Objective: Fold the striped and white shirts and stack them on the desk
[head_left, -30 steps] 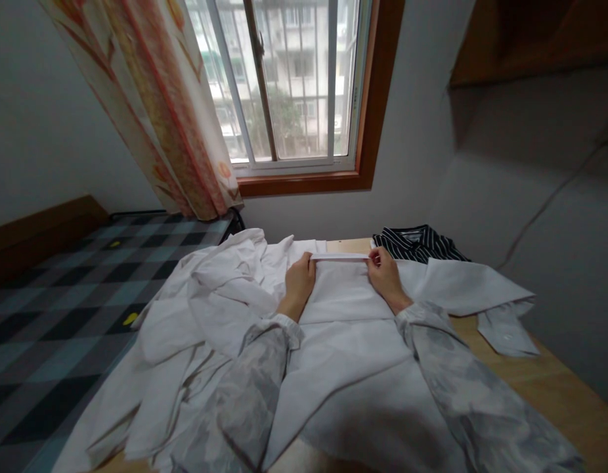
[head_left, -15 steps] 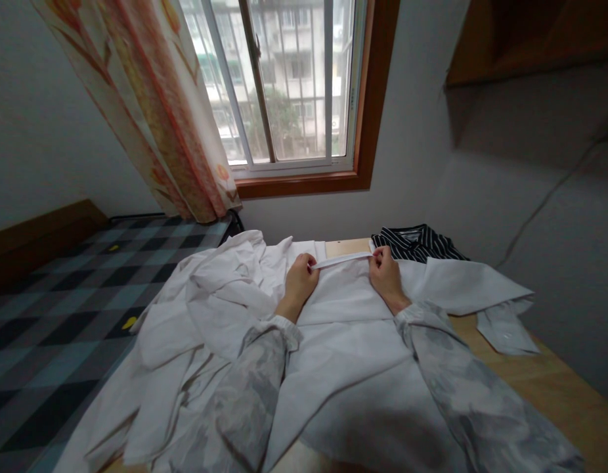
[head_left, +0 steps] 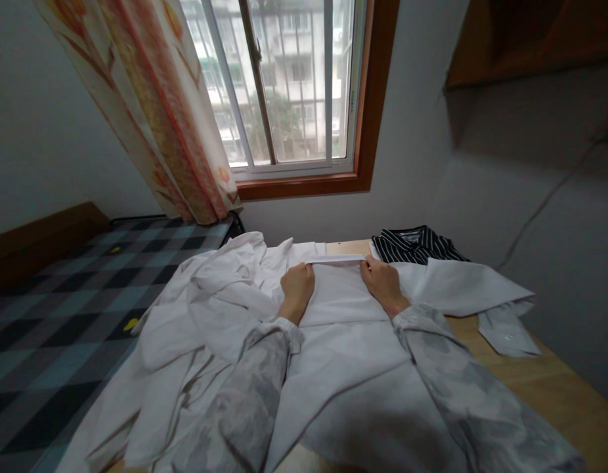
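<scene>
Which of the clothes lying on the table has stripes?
The black garment with white stripes, beyond the right hand; the other clothes there are plain white.

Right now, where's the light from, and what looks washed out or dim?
Head view: daylight through the window, the building pale and hazy; head view: the wooden shelf upper right is dim; head view: the white cloth darkens toward the bottom edge.

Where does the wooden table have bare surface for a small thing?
Pale wooden tabletop lies bare beside the grey camouflage right sleeve, nearer than the white cuff; also a narrow far strip, left of the striped black garment. White cloth crowds left and middle.
</scene>
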`<state>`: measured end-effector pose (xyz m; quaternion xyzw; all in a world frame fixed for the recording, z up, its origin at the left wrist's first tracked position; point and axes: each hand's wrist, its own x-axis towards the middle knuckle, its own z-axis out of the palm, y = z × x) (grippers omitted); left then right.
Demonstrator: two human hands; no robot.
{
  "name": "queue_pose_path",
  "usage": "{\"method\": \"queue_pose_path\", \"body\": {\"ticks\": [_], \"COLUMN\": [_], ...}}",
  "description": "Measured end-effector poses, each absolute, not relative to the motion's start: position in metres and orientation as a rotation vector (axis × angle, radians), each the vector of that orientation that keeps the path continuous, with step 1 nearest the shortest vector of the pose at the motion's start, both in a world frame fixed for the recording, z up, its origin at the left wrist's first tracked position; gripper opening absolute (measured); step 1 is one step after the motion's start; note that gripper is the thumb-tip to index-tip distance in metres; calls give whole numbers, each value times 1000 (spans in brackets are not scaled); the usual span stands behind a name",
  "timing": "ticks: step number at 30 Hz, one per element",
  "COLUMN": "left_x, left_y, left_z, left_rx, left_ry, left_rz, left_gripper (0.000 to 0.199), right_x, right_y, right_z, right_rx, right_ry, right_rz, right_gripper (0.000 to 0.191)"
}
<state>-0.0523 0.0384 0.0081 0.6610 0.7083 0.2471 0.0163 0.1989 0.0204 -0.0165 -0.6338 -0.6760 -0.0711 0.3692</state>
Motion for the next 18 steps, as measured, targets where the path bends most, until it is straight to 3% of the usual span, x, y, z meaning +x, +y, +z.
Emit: {"method": "queue_pose_path", "body": {"ticks": [5,12,18], "left_x": [-55,-57,-54], "left_y": [41,42,41], "left_z": [8,7,8], "left_rx": [2000,2021,2092], "left_ry": [2088,1938,1993], "left_rz": [956,1047,963], "left_gripper": [40,34,48], "right_x": [200,199,199], "right_y": [18,17,18], "right_z": [-16,-9,-14], "right_rx": [-1321,-1179,-1447], "right_ry": [-1884,-2069,-1755], "right_rz": [157,74,-58], "right_gripper": [3,19,26]}}
